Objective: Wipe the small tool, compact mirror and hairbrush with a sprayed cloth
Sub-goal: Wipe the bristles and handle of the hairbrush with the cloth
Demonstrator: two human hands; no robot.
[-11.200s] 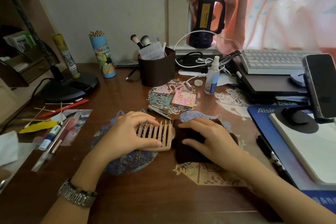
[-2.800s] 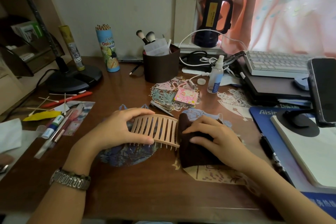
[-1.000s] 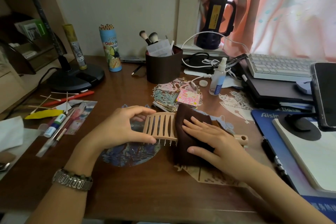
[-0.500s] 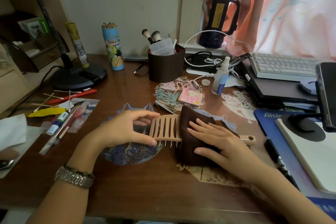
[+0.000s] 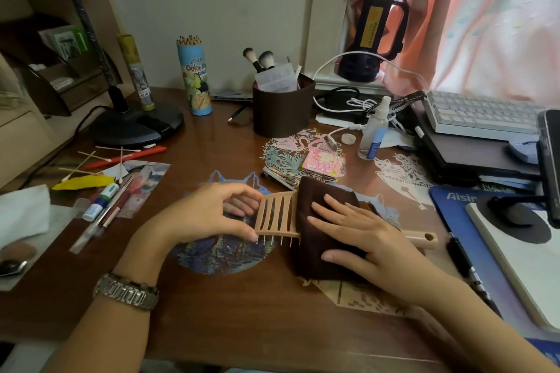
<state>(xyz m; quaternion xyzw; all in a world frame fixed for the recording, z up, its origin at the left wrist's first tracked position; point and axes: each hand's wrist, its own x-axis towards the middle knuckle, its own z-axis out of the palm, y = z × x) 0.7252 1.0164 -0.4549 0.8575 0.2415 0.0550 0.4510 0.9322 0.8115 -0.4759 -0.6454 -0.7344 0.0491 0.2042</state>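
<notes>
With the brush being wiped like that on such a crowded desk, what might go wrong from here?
The left hand grips only the head end of the hairbrush, so a hard push from the right hand, which presses the brown cloth flat on it, might twist the brush loose. The brush's thin pins point down by the left thumb and might prick it. A wide wiping stroke might also knock the compact mirror or the spray bottle just behind.

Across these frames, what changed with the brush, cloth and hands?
The hairbrush was turned bristles-down. The right hand flattened, sliding the brown cloth from the handle toward the head, baring the handle end. The left hand kept its grip on the head.
</notes>
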